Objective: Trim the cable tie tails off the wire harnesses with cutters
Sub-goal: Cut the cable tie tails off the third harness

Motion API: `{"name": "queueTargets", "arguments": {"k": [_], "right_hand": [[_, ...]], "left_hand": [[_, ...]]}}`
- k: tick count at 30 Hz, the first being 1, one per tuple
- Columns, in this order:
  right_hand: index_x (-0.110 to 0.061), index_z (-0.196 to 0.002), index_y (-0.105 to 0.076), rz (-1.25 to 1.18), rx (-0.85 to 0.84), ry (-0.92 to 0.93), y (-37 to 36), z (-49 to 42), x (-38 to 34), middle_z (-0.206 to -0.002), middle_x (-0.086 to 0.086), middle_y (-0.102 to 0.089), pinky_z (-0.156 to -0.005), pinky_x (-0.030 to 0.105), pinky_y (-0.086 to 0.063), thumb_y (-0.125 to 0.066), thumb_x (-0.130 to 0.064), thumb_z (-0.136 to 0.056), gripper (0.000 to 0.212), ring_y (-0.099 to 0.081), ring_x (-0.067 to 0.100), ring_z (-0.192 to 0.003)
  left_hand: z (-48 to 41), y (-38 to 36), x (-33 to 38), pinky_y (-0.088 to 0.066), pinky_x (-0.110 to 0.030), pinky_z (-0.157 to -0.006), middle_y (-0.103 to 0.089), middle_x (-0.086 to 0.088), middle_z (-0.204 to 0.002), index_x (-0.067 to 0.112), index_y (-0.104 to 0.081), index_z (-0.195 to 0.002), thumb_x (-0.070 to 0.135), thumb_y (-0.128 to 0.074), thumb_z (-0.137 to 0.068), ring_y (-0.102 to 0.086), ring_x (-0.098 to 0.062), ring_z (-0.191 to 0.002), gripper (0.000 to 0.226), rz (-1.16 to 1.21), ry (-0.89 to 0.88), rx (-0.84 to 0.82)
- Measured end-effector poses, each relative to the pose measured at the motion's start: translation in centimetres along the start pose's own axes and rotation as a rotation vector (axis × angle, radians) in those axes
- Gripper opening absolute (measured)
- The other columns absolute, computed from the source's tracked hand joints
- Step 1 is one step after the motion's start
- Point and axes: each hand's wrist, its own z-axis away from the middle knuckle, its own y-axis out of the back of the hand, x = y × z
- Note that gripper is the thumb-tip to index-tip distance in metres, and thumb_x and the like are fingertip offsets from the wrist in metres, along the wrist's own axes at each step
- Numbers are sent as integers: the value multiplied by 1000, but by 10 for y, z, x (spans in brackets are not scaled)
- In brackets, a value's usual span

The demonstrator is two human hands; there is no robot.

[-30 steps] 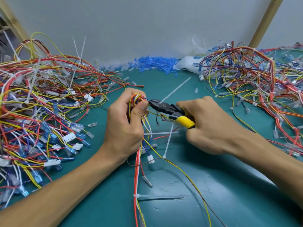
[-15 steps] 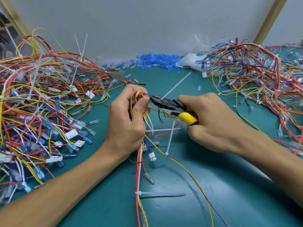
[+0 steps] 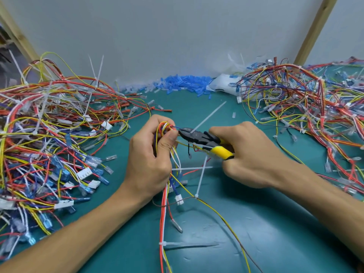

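My left hand [image 3: 149,160] grips a wire harness [image 3: 164,209] of red, yellow, white and blue wires, its looped top showing above my fingers. My right hand [image 3: 250,156] grips the cutters [image 3: 199,137], black-jawed with yellow handles. The jaw tips sit right against the harness loop by my left thumb. A long white cable tie tail [image 3: 209,117] rises up and to the right from the jaws. More white tie tails [image 3: 201,180] stick out of the harness lower down, and another tie [image 3: 189,244] lies near the bottom.
A big heap of wire harnesses [image 3: 51,146] with upright tie tails fills the left of the green mat [image 3: 275,233]. Another heap [image 3: 307,115] covers the right. Loose blue terminal sleeves [image 3: 183,83] and a white bag [image 3: 224,85] lie along the back wall.
Both hands with harness and cutters stay together in nearly the same place; the jaws have stayed at the loop by my thumb. The view has shifted slightly.
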Motion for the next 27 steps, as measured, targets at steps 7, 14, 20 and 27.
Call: {"name": "queueTargets", "arguments": {"k": [7,14,20,27], "right_hand": [[-24,-72,-30,-12,-11,-3,-4,0,0,-56,3,-36,-52,44,-37,-43,-26,-65,15,-38,42,-65],[-24,-77,-30,-37,-41,-6,-2,0,1,-62,-2,-42,-53,40,-32,-46,-28,-68,18,-39,34,-66],[-25,-78,-31,-99,-64,-16,1,-1,2,-64,-1,-40,-53,38,-25,-50,-26,-68,22,-37,29,-65],[-12,-74,-46,-195,-86,-61,-4,-2,2,-63,14,-35,-51,43,-24,-50,-12,-60,15,-29,33,-64]], "left_hand": [[-1,0,0,-44,-35,-60,-52,6,-70,10,-58,-93,17,-54,-103,-51,-21,-62,13,-24,-13,22],[-1,0,0,-43,-40,-60,-53,1,-68,9,-59,-93,21,-55,-101,-51,-27,-62,15,-35,-7,27],[-5,0,-1,-44,-40,-58,-54,1,-68,16,-58,-93,23,-56,-101,-52,-27,-61,11,-42,-2,32],[-4,0,-4,-44,-46,-60,-54,-2,-70,14,-58,-92,19,-56,-101,-54,-35,-64,10,-55,-22,28]]}}
